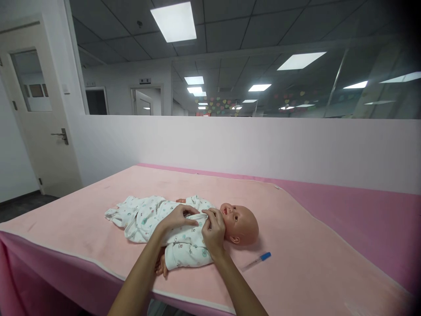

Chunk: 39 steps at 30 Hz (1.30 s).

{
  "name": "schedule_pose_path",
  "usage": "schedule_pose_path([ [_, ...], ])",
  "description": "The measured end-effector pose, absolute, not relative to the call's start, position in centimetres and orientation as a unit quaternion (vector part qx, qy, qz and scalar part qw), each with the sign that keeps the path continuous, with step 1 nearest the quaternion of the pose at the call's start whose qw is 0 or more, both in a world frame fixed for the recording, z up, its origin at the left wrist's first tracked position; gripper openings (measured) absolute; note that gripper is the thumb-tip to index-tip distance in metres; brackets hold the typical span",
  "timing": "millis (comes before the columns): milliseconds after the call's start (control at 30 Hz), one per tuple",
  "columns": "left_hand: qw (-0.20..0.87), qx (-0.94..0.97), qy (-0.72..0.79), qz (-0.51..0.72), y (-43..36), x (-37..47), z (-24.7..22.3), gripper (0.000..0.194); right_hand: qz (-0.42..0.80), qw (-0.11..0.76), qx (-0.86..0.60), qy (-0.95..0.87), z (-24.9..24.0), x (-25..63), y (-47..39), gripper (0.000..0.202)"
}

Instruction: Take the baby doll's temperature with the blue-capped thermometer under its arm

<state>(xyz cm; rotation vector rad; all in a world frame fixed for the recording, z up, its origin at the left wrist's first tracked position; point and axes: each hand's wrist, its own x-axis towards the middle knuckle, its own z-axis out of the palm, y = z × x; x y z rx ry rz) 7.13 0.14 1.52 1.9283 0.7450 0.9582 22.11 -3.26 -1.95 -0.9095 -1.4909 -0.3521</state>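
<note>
A baby doll lies on its back on the pink-covered table, its bald head to the right. It wears a white patterned garment that spreads to the left past its legs. My left hand rests on the doll's chest, thumb and fingers apart around a fold of the cloth. Near the doll's neck, my right hand pinches the garment's front edge between thumb and fingers. One doll hand shows below the near sleeve.
A thermometer with a blue cap lies on the table cover to the right of my right forearm. Behind the table stands a white wall with a window above. A door is at the far left.
</note>
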Motion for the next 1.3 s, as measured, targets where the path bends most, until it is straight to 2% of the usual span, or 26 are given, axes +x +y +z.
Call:
schedule_pose_path([
  [100,0.494,0.757,0.260,0.341,0.4,5.5,1.8,0.034,-0.147,0.633,-0.398,-0.647,-2.0,22.1,-3.3,0.035],
  [200,0.519,0.735,0.274,0.338,0.4,4.6,1.9,0.031,-0.144,0.637,-0.395,-0.646,-2.0,22.0,-3.4,0.035],
  [433,0.524,0.692,0.281,0.410,0.5,4.7,0.8,0.022,-0.144,0.641,-0.383,-0.649,-2.1,22.0,-3.1,0.033],
  [667,0.499,0.699,0.282,0.427,0.9,4.7,0.1,0.014,-0.125,0.626,-0.389,-0.664,-2.1,22.0,-3.1,0.032],
  [833,0.479,0.713,0.275,0.432,0.8,4.8,0.1,0.012,-0.080,0.574,-0.418,-0.700,-1.7,21.9,-3.2,0.028],
  [1000,0.484,0.712,0.267,0.432,0.7,4.7,0.0,0.014,-0.064,0.496,-0.411,-0.762,-0.9,21.8,-3.8,0.009],
  [1133,0.495,0.720,0.253,0.415,0.8,4.5,0.1,0.014,-0.076,0.490,-0.407,-0.767,-0.9,21.7,-3.8,0.004],
  [1300,0.501,0.720,0.252,0.410,0.8,4.4,0.3,0.015,-0.085,0.495,-0.441,-0.744,-1.4,21.7,-3.6,0.009],
])
